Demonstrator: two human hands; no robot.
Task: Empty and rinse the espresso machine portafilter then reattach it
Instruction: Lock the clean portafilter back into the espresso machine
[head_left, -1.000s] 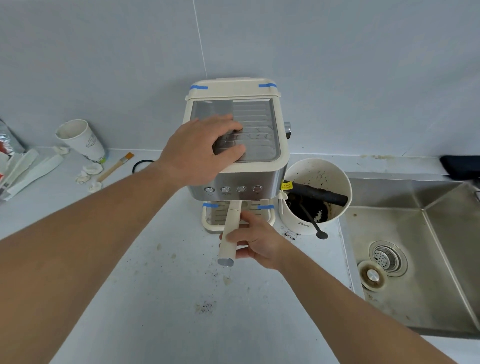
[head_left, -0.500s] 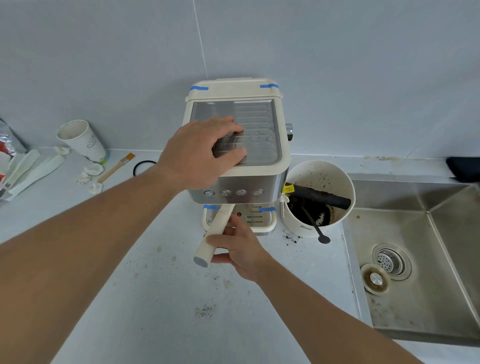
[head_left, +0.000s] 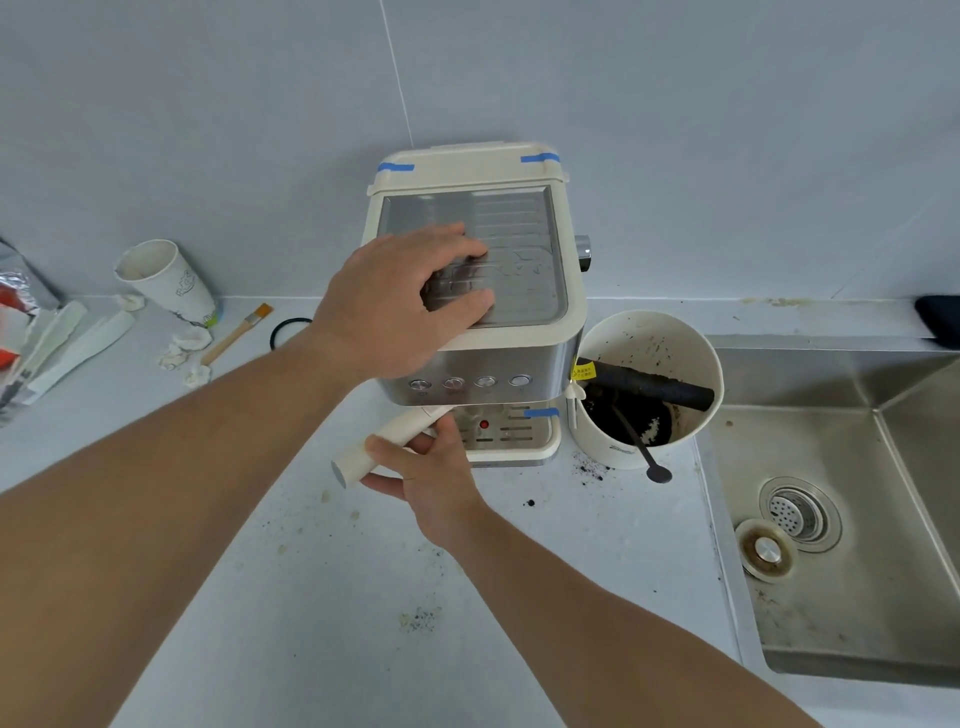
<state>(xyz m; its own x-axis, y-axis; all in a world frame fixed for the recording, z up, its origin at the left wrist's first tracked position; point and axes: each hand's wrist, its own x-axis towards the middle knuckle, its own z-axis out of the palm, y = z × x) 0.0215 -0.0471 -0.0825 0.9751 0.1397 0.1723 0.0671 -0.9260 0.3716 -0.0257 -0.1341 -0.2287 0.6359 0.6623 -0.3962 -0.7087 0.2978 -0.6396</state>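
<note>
A cream and steel espresso machine (head_left: 524, 358) stands against the wall on the grey counter. My left hand (head_left: 400, 296) presses down on its top tray, fingers bent over the grille. The portafilter's cream handle (head_left: 382, 441) sticks out from under the machine's front, angled to the left. My right hand (head_left: 426, 467) grips that handle from the right and below. The portafilter's basket end is hidden beneath the machine.
A white knock bucket (head_left: 660, 332) with coffee grounds, a black bar and a black spoon (head_left: 644, 452) stands right of the machine. A steel sink (head_left: 852, 519) with drain and loose stopper lies at right. A paper cup (head_left: 166, 280), brush (head_left: 236, 332) and wrappers sit at left.
My right hand has swung the portafilter handle from pointing straight at me round to the left. My left hand stays pressed on the machine's top.
</note>
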